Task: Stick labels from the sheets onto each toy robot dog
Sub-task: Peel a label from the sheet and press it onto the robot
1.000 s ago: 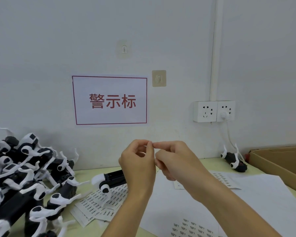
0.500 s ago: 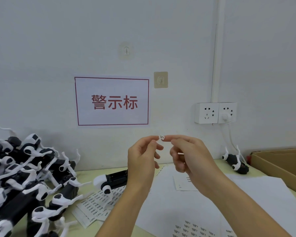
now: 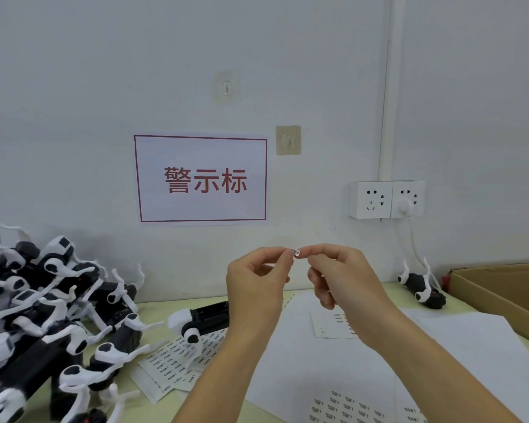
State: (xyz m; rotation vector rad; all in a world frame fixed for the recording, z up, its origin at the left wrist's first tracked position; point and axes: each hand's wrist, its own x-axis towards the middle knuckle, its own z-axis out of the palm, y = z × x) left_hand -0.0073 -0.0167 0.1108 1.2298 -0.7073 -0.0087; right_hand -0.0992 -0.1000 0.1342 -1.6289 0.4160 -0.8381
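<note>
1. Label (image 3: 296, 252): a tiny printed one, held up in the air above the desk (image 3: 159, 306), between my two hands and well clear of any dog.
2. Left hand (image 3: 255, 280) pinches the label's left end with thumb and forefinger; the other fingers are curled loosely. Right hand (image 3: 338, 274) pinches the right end the same way. Both grips hold nothing else.
3. Risk, as I judge it: the sticky side could fold onto itself or cling to a fingertip, since two grips share so small a piece.
4. If one hand lets go badly, the label may curl or drop among the sheets (image 3: 177, 366) and be hard to find.
5. The nearest dog (image 3: 200, 320) lies on its side behind my left wrist; reaching down, I might place the label crooked.
6. Hard to tell: the label's print, which face is sticky, and whether backing clings to it.
7. The pile of dogs (image 3: 40, 312) is cut off at the left edge; the box (image 3: 501, 288) at the right edge. A lone dog (image 3: 422, 288) lies beside the box.
</note>
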